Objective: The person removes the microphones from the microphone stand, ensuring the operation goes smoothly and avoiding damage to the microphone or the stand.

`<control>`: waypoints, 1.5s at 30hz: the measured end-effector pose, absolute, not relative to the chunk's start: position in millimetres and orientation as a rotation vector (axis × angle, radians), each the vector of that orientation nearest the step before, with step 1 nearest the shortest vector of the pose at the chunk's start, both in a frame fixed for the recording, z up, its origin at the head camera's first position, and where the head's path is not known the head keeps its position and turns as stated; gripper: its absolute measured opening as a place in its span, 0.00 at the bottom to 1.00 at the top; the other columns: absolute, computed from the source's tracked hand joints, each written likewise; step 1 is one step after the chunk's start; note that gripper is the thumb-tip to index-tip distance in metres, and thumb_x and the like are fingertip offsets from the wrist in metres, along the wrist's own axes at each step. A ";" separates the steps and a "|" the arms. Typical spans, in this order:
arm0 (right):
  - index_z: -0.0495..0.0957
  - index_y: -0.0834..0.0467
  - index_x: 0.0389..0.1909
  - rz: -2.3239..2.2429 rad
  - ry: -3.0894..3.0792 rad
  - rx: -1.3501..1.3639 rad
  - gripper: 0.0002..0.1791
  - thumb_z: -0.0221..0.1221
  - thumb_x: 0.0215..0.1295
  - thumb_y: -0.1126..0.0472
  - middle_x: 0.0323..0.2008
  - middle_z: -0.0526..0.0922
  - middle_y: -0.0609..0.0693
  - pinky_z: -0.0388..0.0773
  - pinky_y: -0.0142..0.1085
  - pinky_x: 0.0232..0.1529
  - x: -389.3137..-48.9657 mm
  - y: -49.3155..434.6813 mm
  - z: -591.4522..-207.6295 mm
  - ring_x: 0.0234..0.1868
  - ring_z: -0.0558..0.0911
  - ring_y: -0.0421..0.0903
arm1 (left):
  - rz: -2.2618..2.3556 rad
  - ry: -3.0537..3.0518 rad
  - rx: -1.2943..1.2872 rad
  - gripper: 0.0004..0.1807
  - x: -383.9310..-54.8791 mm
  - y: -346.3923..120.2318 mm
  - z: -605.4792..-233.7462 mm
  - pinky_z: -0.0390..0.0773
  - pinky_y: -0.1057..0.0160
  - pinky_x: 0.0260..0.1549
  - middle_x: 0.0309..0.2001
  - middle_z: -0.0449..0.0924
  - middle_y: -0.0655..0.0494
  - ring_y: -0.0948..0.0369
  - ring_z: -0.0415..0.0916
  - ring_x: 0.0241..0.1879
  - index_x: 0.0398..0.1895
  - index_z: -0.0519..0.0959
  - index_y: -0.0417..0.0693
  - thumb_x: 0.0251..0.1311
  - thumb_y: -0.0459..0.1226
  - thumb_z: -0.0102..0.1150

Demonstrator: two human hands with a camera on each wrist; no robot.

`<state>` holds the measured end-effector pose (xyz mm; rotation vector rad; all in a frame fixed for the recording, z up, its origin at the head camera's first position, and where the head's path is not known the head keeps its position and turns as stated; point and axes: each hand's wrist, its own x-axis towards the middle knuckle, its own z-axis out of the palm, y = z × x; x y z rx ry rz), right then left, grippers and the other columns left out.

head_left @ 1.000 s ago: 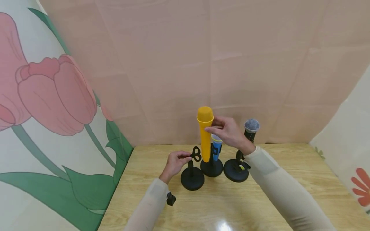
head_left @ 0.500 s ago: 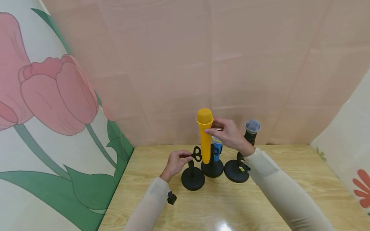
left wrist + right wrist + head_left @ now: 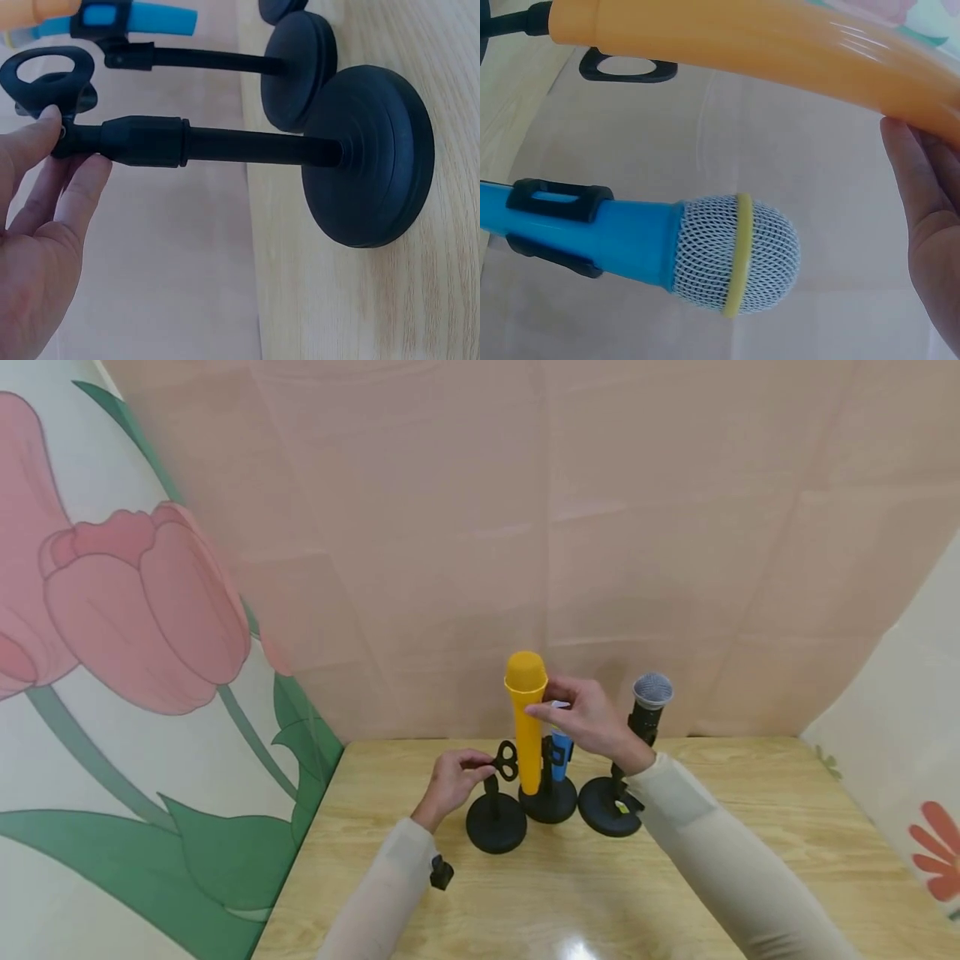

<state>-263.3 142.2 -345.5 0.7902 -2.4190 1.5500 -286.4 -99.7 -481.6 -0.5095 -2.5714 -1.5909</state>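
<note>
Right hand point(image 3: 588, 718) grips yellow microphone point(image 3: 528, 735) just below head, long axis close to upright; lower end just right of black clip point(image 3: 515, 763); left hand point(image 3: 452, 781), nearer that end, pinches clip's base.

Place: decorated indoor corner; home, classroom or studio, it cannot be told.
Left wall point(image 3: 180, 752): white, with a large mural point(image 3: 150, 618) of pink tulips and green leaves.
Backdrop point(image 3: 525, 527): creased, pinkish-beige, behind the desk point(image 3: 765, 793).
Right wall point(image 3: 885, 718): pale, with a red flower point(image 3: 941, 825) and green sprig point(image 3: 828, 762).
Desk: wood-grain top, bright light reflected in it, black microphone stands point(image 3: 497, 827) on it.
</note>
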 end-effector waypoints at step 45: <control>0.80 0.65 0.56 1.612 -2.429 0.736 0.22 0.68 0.63 0.62 0.48 0.86 0.58 0.82 0.49 0.49 -255.8 138.7 -375.8 0.46 0.85 0.57 | -1.839 -2.491 -0.222 0.10 -315.3 -100.1 -482.2 0.85 0.61 0.39 0.42 0.86 0.43 0.53 0.84 0.40 0.45 0.86 0.35 0.62 0.30 0.66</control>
